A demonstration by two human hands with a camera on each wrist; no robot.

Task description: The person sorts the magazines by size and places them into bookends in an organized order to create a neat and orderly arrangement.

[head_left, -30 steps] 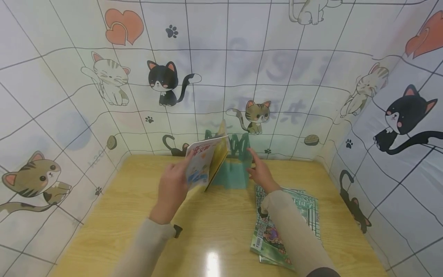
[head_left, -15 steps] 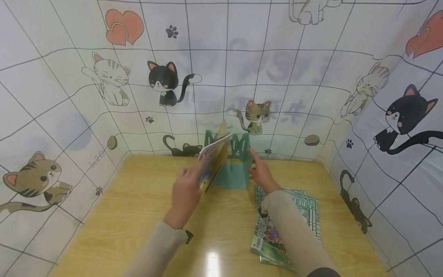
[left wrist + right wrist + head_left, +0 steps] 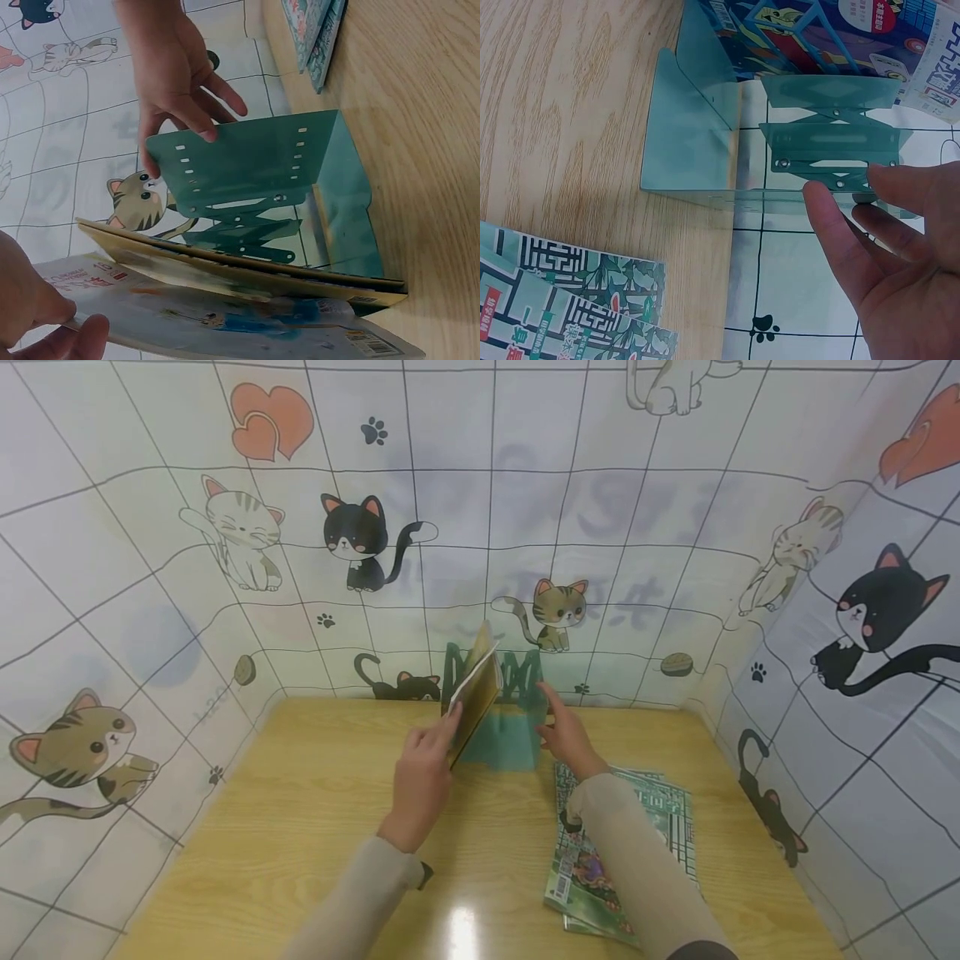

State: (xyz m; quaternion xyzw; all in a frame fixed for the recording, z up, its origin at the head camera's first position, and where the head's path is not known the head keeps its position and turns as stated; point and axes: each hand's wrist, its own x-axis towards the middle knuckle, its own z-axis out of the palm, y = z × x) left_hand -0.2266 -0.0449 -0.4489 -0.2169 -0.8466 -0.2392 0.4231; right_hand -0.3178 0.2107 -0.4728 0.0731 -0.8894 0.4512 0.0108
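My left hand [image 3: 422,781] pinches a thin white-covered magazine [image 3: 187,319] by its edge, its fingers [image 3: 90,337] at the near corner. The magazine stands upright and tilted beside a yellow-edged book [image 3: 247,266], which leans in a green metal expanding bookend [image 3: 512,739]. In the right wrist view, a colourful dark blue cover [image 3: 817,45] faces into the bookend. My right hand [image 3: 572,739] holds the top edge of the bookend's right panel [image 3: 247,161] between thumb and fingers. The bookend's crossed scissor arms [image 3: 840,161] show at its back.
Several green-patterned magazines [image 3: 660,810] lie stacked on the wooden table [image 3: 300,827] under my right forearm. A cloth wall with cat drawings [image 3: 555,610] rises close behind the bookend, and similar cloth stands on both sides.
My left hand has moved right with the white magazine, turning it edge-on and close against the yellow-edged book. My right hand and the bookend have stayed in place.
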